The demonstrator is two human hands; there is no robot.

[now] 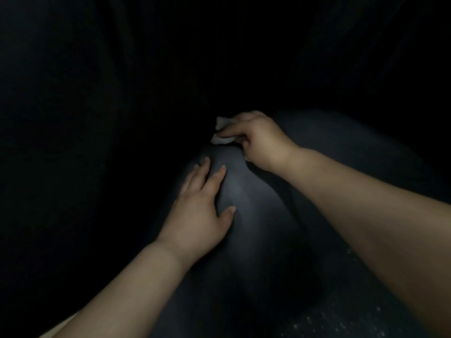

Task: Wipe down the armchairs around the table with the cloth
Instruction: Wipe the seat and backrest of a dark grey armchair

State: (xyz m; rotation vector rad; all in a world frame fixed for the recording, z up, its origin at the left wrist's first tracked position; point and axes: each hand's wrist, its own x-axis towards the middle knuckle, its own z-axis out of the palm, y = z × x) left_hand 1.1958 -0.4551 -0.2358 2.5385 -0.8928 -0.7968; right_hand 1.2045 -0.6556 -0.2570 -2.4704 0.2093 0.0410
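The scene is very dark. A dark grey padded armchair (pixel 244 191) fills the lower middle of the head view, with a rounded arm or edge running up the centre. My right hand (pixel 258 140) grips a small crumpled white cloth (pixel 223 139) and holds it against the far end of that rounded part. My left hand (pixel 202 208) lies flat on the padding just nearer to me, fingers straight and spread, holding nothing.
Everything beyond and to the left of the armchair is black and cannot be made out. A pale strip (pixel 61 325) shows at the bottom left corner. Small light specks (pixel 341 318) dot the chair surface at the lower right.
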